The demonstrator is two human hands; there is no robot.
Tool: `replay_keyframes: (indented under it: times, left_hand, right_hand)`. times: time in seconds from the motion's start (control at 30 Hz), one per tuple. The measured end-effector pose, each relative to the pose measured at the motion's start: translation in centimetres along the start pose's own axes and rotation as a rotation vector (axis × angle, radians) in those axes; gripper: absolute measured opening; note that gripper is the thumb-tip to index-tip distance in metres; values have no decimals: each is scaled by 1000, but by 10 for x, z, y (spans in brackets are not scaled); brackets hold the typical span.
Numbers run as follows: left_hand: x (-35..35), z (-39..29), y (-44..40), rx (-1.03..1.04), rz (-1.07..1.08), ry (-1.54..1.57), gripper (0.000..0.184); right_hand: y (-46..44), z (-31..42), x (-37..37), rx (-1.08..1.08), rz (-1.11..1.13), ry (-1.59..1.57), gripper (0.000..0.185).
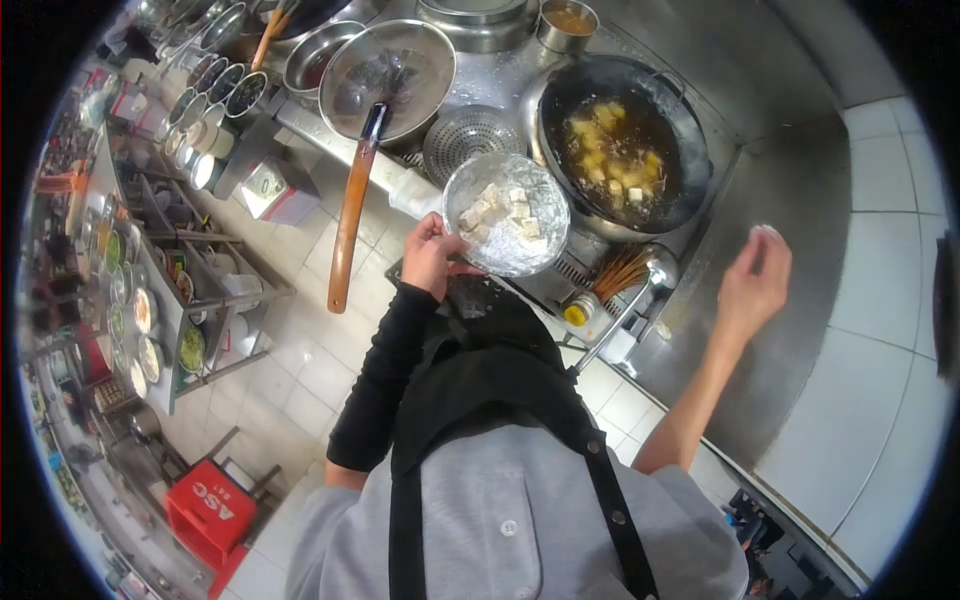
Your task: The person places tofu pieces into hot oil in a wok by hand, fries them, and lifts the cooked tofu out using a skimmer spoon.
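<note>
My left hand (432,258) grips the near-left rim of a metal bowl (548,187). White-dusted cubes (520,208) lie in it, and powder coats its inside. Just right of the bowl stands a black wok (690,135) of dark oil, where yellowish fried pieces (603,130) and a paler cube (635,195) sit among bubbles. My right hand (755,280) is raised to the right of the wok, apart from it. Its fingers are pinched together with white on the tips; whether anything is between them I cannot make out.
A wooden-handled strainer (342,235) rests over a pot at upper left, its handle jutting past the counter edge. A perforated metal bowl (470,140) sits behind my bowl. Near the wok are a bamboo brush (620,272), a ladle (610,335) and a yellow-capped jar (578,310).
</note>
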State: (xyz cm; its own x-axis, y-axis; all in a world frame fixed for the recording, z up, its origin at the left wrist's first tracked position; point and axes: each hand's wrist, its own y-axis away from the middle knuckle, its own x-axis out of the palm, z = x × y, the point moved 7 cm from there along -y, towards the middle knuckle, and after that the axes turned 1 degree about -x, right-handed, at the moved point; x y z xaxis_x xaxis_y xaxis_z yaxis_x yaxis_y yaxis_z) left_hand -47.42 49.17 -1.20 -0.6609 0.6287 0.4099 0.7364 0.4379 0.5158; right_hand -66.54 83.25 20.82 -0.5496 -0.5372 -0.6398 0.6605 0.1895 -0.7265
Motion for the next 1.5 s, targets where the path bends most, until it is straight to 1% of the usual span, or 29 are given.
replay_keyframes:
  times: [0.07, 0.1, 0.2, 0.27, 0.33, 0.4, 0.47, 0.5, 0.6, 0.63, 0.73, 0.77, 0.8, 0.83, 0.87, 0.9, 0.97, 1.03, 1.07, 1.1, 1.13, 1.17, 1.2, 1.23, 1.27, 1.3, 1.37, 1.43, 1.5]
  left_hand:
    - [-1, -2, 1, 1, 23, -13, 20]
    - [1, -4, 2, 9, 30, 0, 20]
    - [6, -6, 0, 48, 58, 19, 19]
    - [13, -7, 0, 65, 70, 26, 20]
    - [19, -8, 0, 97, 83, 11, 21]
    - [22, -4, -1, 142, 85, -24, 22]
    - [29, -1, 0, 124, 106, -37, 23]
    - [31, -1, 1, 116, 115, -44, 24]
    - [29, 0, -3, 88, 117, -39, 24]
    - [28, 0, -4, 76, 124, -37, 24]
    - [24, 8, -6, 23, 119, -25, 22]
    - [23, 9, -8, 9, 115, -20, 21]
    - [20, 12, -10, -5, 116, -29, 20]
    - [16, 16, -12, -19, 117, -38, 19]
    - [13, 18, -13, -33, 117, -49, 18]
    - [11, 18, -12, -34, 113, -48, 18]
    - [8, 17, -9, -34, 104, -48, 18]
    - [6, 14, -6, -41, 97, -63, 18]
    - [5, 12, -4, -45, 93, -71, 18]
    - [3, 11, -2, -43, 81, -58, 18]
    - [2, 9, -1, -41, 71, -45, 18]
    - [1, 7, 0, -40, 62, -31, 18]
    - [0, 5, 1, -34, 55, -26, 18]
    - [-3, 5, 3, -31, 48, -20, 19]
    - [-4, 4, 4, -27, 45, -13, 19]
    - [-4, 2, 6, -31, 39, -3, 19]
    - [-5, -2, 10, -35, 29, 23, 21]
    - [-9, -1, 8, -33, 23, 37, 22]
    - [-9, -2, 7, -14, 26, 57, 23]
  right_hand:
    - [-5, 29, -23, 46, -2, -73, 8]
    - [-2, 40, -25, 31, 19, -103, 10]
    - [20, 73, 3, 112, 206, -392, 8]
    - [42, 97, 42, 214, 473, -509, 16]
    - [85, 119, 116, 235, 732, -572, 28]
    - [116, 119, 176, 71, 669, -391, 36]
    - [125, 136, 204, 142, 748, -488, 35]
    - [128, 142, 211, 178, 787, -539, 34]
    - [129, 147, 207, 115, 728, -598, 35]
    - [121, 146, 193, 107, 657, -586, 34]
    - [106, 124, 164, 286, 661, -732, 34]
    - [102, 108, 158, 278, 592, -709, 37]
    - [102, 86, 161, 353, 608, -698, 40]
    - [100, 62, 164, 334, 583, -689, 40]
    - [92, 44, 164, 376, 622, -577, 39]
    - [90, 20, 171, 343, 621, -502, 39]
    - [95, -49, 211, 219, 626, -311, 37]
    - [93, -110, 246, 193, 659, -114, 33]
    - [87, -137, 260, 159, 656, -31, 37]
    - [76, -164, 269, 277, 623, -74, 37]
    - [49, -157, 248, 167, 532, 18, 36]
    - [17, -136, 218, 113, 464, 164, 35]
    - [-9, -129, 194, 61, 288, 211, 32]
    - [-32, -105, 158, 7, 184, 158, 29]
    - [-51, -63, 112, -18, 81, 42, 29]
    - [-61, -32, 76, -21, 31, -44, 26]
    - [-61, 6, 30, 74, 17, -241, 24]
    - [-44, 57, -4, 165, 58, -387, 22]
    - [-18, 93, -15, 181, 168, -502, 21]
